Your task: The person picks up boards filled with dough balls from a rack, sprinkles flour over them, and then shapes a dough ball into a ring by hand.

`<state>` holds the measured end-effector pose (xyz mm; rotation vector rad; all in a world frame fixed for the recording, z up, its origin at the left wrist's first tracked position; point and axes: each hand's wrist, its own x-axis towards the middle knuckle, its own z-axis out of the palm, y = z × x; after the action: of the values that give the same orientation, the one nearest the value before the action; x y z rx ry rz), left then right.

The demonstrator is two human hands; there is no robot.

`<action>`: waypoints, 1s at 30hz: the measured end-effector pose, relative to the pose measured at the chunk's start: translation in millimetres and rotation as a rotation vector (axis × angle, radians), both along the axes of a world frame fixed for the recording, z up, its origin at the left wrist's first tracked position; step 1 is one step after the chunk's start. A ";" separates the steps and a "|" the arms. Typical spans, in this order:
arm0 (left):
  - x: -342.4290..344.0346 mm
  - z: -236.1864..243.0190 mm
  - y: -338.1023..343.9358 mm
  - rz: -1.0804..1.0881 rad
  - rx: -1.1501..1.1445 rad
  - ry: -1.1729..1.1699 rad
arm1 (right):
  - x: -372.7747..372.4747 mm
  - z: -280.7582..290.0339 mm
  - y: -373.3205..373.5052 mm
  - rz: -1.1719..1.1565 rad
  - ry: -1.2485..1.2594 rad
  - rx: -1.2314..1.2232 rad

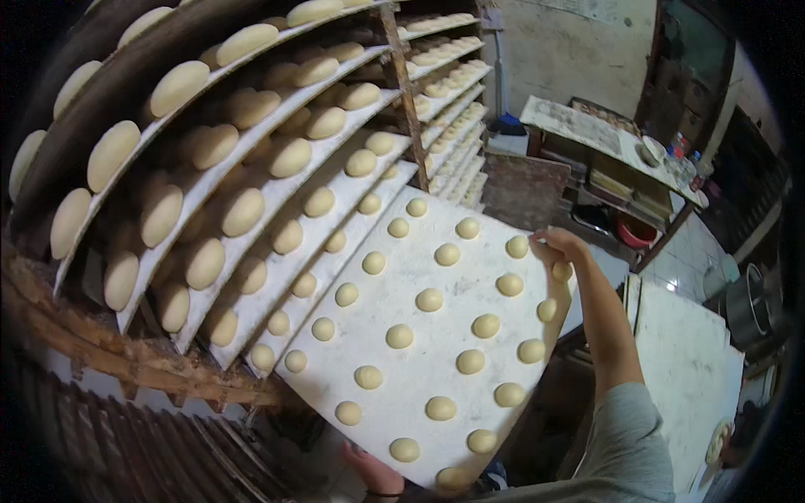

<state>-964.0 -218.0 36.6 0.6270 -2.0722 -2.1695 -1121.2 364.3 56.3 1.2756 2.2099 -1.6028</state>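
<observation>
A large white board (386, 302) slants across the middle, bearing several round, pale dough balls (429, 299) in loose rows. Its far left end meets the lowest visible level of a wooden rack (407, 105). At the board's far right corner, my right hand (563, 243) grips the edge beside a dough ball, arm stretched out in a grey sleeve. My left hand (375, 471) is at the near edge, wearing a dark wristband; most of its fingers are hidden under the board. Both hands hold the board up, tilted in the view.
More boards of dough balls (243, 211) fill the rack on the left. A floury worktable (587, 134) with a bowl (651, 151) and bottles stands at the back right. White boards (683, 369) lie stacked at right, near a metal pot (748, 302). A red basin (636, 232) sits below the table.
</observation>
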 end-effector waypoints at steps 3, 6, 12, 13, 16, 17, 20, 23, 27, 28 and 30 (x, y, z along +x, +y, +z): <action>25.8 -1.7 6.7 -0.026 0.186 -0.033 | 38.9 36.0 -8.6 0.126 0.014 0.274; 51.0 -5.2 13.2 -0.075 0.258 -0.080 | 83.6 18.9 29.7 0.190 0.151 0.241; 89.7 -12.9 16.3 -0.104 0.332 -0.162 | 133.6 21.4 34.3 0.047 0.058 0.213; 94.0 -13.1 18.8 -0.125 0.349 -0.174 | 157.5 11.3 52.2 0.121 0.146 0.346; 100.3 -13.9 18.3 -0.127 0.363 -0.194 | 181.2 20.3 35.8 0.004 0.160 0.242; 100.8 -13.4 21.7 -0.144 0.377 -0.206 | 200.7 15.6 39.3 -0.010 0.162 0.404; 97.2 -13.1 36.9 -0.226 0.428 -0.236 | 290.3 -8.9 90.4 -0.013 0.185 0.714; 86.6 -11.1 50.4 -0.286 0.440 -0.243 | 304.5 66.3 44.3 -0.297 0.067 0.284; 36.9 -8.8 98.5 -0.498 0.493 -0.303 | 402.8 63.2 91.3 -0.553 0.079 0.202; 15.8 -35.2 112.9 -0.459 0.391 -0.318 | 417.3 64.2 95.7 -0.612 0.101 0.194; -15.6 -17.7 153.7 -0.561 0.060 -0.149 | 428.2 68.1 85.3 -0.730 0.142 0.159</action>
<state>-979.6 -64.3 18.9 0.2274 -2.5085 -2.5350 -693.0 449.6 124.4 2.2700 2.1013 -1.7845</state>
